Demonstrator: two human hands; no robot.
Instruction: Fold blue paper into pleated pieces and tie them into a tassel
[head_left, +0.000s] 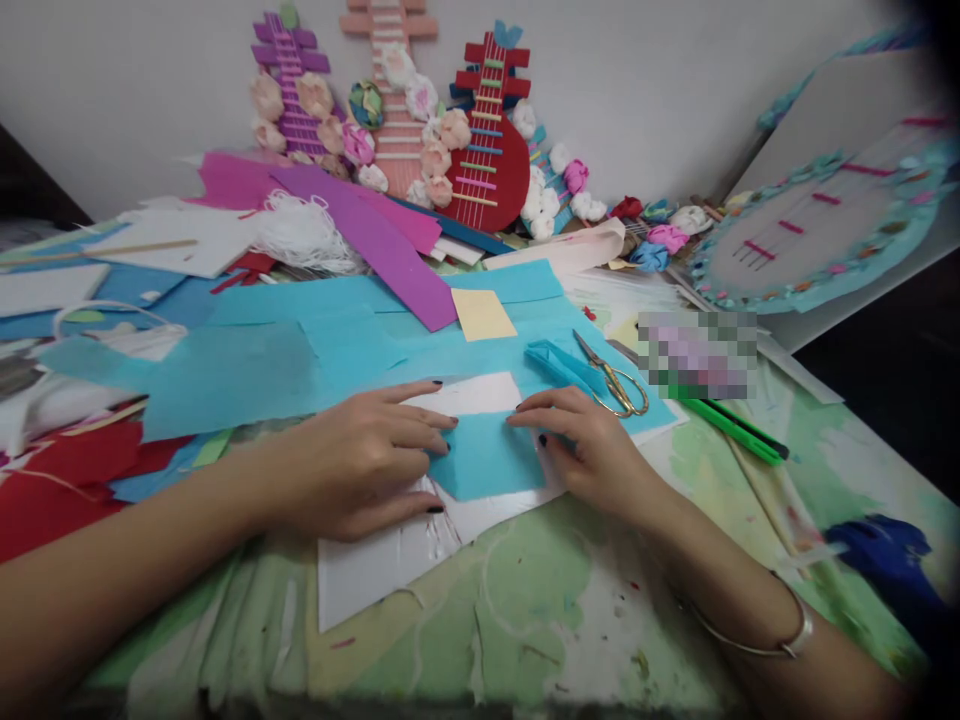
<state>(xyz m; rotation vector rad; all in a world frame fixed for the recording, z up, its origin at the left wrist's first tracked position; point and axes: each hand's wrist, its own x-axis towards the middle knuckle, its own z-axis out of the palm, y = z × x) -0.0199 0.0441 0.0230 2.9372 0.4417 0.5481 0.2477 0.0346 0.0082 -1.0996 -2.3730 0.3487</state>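
A small blue sheet of paper (pixel 491 458) lies on a white board (pixel 360 570) in front of me. My left hand (pixel 364 455) rests with fingers spread, its fingertips at the sheet's left edge and the board. On the sheet's right side, my right hand (pixel 589 450) touches the edge with bent fingers; the thumb tip is close to it. Neither hand lifts the paper. Gold-handled scissors (pixel 626 388) lie just beyond my right hand, beside a folded strip of blue paper (pixel 566 368). Behind the sheet is a small cream paper piece (pixel 484 314).
Large blue paper (pixel 337 350) and a purple strip (pixel 375 240) spread behind. A green cutter (pixel 739 428) lies to the right. White string (pixel 304 235) and red scraps (pixel 60 490) are on the left. Decorated paper instruments, including a red one (pixel 491 160), lean on the wall.
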